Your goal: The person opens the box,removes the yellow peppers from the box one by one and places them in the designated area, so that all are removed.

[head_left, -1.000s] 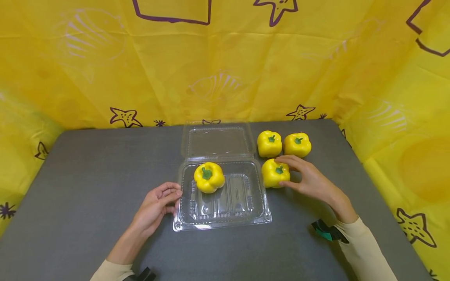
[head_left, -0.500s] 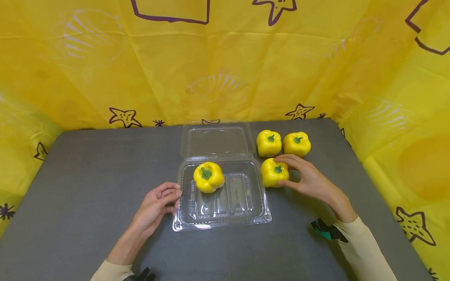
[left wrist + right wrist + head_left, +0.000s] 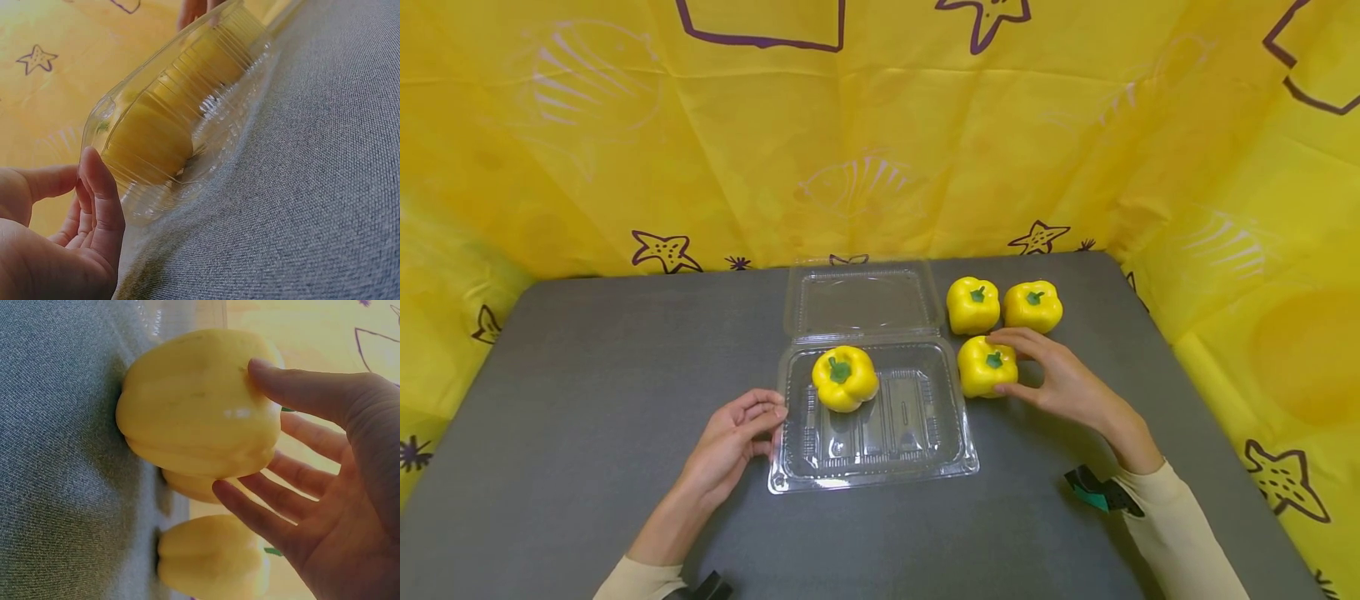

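A clear plastic clamshell box (image 3: pixel 917 475) lies with its lid (image 3: pixel 865 300) folded back. One yellow bell pepper (image 3: pixel 845 379) sits in the left part of its base. My left hand (image 3: pixel 733 446) pinches the box's left rim between thumb and fingers; the left wrist view shows the fingertips (image 3: pixel 94 164) at that rim. Just right of the box, my right hand (image 3: pixel 1063 379) grips another yellow bell pepper (image 3: pixel 981 371), thumb on the near side and fingers on the far side. In the right wrist view this pepper (image 3: pixel 194 406) is close over the table, its green stem mostly hidden.
Two more yellow bell peppers, a left one (image 3: pixel 972 307) and a right one (image 3: pixel 1034 308), stand behind the gripped pepper, beside the lid. The grey table (image 3: pixel 610 375) is bordered at the back and sides by a yellow patterned cloth (image 3: pixel 880 125).
The pepper in my right hand has risen very slightly along with the hand. My left hand stays on the box rim, and the box has not moved.
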{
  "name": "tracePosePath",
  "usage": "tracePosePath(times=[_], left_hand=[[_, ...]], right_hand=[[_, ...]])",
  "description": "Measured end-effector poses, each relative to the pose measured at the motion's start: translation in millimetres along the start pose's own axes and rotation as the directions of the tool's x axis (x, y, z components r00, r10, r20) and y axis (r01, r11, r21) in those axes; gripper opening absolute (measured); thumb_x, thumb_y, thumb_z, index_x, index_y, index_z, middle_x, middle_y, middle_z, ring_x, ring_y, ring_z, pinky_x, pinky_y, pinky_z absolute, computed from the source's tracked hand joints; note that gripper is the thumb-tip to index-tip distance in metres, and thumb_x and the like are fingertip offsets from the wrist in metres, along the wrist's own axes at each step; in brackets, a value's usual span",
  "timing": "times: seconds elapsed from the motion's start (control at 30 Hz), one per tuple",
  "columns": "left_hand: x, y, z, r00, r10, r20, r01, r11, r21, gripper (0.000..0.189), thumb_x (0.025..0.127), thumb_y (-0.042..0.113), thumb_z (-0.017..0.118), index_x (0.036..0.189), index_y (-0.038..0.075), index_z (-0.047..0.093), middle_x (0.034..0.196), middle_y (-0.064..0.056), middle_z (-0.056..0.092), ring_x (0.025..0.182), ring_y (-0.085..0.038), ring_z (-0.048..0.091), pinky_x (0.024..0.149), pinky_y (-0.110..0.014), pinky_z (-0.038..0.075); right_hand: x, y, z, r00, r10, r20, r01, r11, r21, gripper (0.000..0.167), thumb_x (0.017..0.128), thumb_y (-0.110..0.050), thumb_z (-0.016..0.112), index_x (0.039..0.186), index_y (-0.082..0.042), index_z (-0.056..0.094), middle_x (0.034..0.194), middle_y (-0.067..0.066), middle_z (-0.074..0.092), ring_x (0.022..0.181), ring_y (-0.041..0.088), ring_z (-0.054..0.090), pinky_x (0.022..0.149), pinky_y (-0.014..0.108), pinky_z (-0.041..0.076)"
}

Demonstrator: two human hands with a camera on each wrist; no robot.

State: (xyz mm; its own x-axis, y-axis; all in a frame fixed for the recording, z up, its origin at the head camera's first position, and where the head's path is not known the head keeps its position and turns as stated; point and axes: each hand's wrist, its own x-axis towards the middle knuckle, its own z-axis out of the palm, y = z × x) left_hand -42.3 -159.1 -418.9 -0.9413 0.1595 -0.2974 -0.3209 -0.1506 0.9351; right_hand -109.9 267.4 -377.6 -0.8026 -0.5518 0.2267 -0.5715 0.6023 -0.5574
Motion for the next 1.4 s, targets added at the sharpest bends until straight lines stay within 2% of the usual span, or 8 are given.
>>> tracePosePath(times=[0.47, 0.7, 0.97, 1.4], left_hand=[[0.1, -0.2, 0.5, 1.0, -0.001, -0.003, 0.001, 1.0, -0.002, 0.019, 0.094, 0.007, 0.064, 0.108, 0.0, 0.053, 0.081, -0.001, 0.062, 0.065, -0.011, 0.055, 0.054, -0.025, 0.052], [1.2, -0.3, 0.7, 1.0, 0.004, 0.006, -0.004, 1.0, -0.008, 0.019, 0.094, 0.007, 0.064, 0.108, 0.0, 0.053, 0.082, -0.001, 0.063, 0.065, -0.011, 0.055, 0.054, -0.025, 0.052], [0.2, 1.7, -1.3, 1.0, -0.011, -0.026, 0.011, 1.0, 0.003, 0.018, 0.093, 0.006, 0.064, 0.108, 0.001, 0.055, 0.084, -0.002, 0.065, 0.065, -0.011, 0.056, 0.054, -0.026, 0.052], [0.8, 1.4, 0.5, 1.0, -0.017, -0.018, 0.017, 1.0, 0.001, 0.02, 0.094, 0.006, 0.064, 0.109, -0.001, 0.054, 0.085, -0.002, 0.064, 0.065, -0.011, 0.056, 0.054, -0.026, 0.052]], right_hand=[[0.7, -0.9, 0.3, 1.0, -0.004, 0.002, 0.004, 1.0, -0.002, 0.063, 0.074, -0.007, 0.085, 0.129, -0.001, 0.057, 0.131, 0.011, 0.057, 0.118, 0.025, 0.053, 0.088, 0.041, 0.053], [0.1, -3.6, -2.0, 1.0, -0.004, 0.003, 0.004, 1.0, -0.015, 0.062, 0.074, -0.011, 0.086, 0.129, -0.002, 0.058, 0.131, 0.009, 0.057, 0.117, 0.025, 0.053, 0.088, 0.044, 0.051], [2.0, -13.0, -6.7, 1.0, 0.006, 0.016, -0.005, 0.997, -0.075, 0.063, 0.078, -0.02, 0.084, 0.132, -0.004, 0.057, 0.134, 0.008, 0.055, 0.126, 0.028, 0.05, 0.106, 0.037, 0.039], [4.7, -31.9, -10.6, 0.998, -0.015, -0.057, 0.009, 0.995, -0.103, 0.061, 0.079, -0.017, 0.083, 0.133, -0.006, 0.056, 0.139, 0.01, 0.051, 0.128, 0.028, 0.048, 0.104, 0.047, 0.039]])
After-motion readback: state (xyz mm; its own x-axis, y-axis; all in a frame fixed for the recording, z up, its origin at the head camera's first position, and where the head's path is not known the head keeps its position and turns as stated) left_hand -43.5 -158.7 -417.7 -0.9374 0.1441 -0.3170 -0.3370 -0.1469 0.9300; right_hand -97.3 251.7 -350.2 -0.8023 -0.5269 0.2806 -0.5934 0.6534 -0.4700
